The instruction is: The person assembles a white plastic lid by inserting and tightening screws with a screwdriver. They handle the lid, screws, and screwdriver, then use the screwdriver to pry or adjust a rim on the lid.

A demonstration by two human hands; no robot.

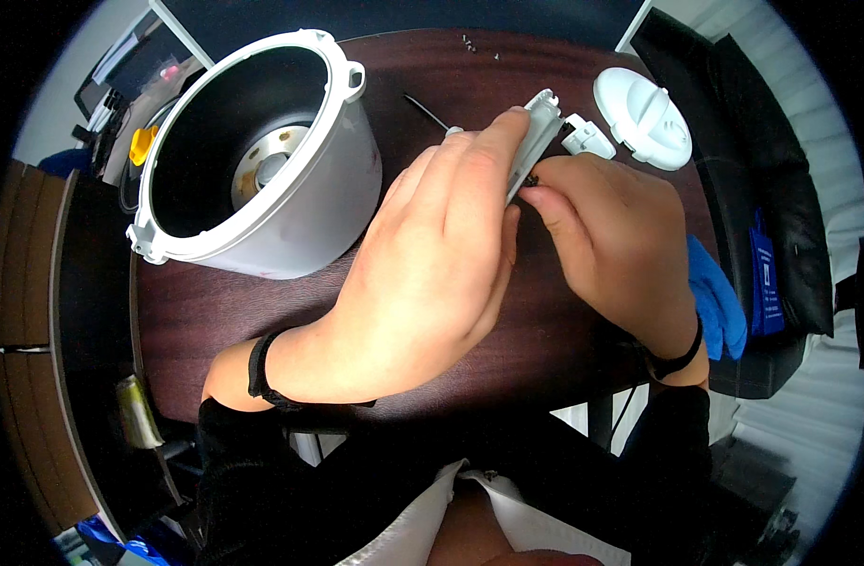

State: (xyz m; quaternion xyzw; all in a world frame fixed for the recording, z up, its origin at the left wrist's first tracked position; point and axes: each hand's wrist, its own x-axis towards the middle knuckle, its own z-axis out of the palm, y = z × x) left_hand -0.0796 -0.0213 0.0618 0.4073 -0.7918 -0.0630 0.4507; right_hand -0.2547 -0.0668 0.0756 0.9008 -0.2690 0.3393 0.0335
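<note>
Your left hand (441,247), fingers together, is holding a slim white plastic piece (543,127) while your right hand (620,226) is pinching a small dark part (532,181) at its edge.

Left hand (441,236) back upward, fingers (498,141) extended, right hand (630,236) pinching, wrists (304,363) well apart

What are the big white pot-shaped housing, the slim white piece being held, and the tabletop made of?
The pot-shaped housing looks smooth and satiny: plastic at the moulded rim, perhaps painted metal below. The slim white piece seems satin plastic, given its thin, moulded edges. The tabletop shows dark reddish grain and a soft sheen, so wood or laminate.
</note>
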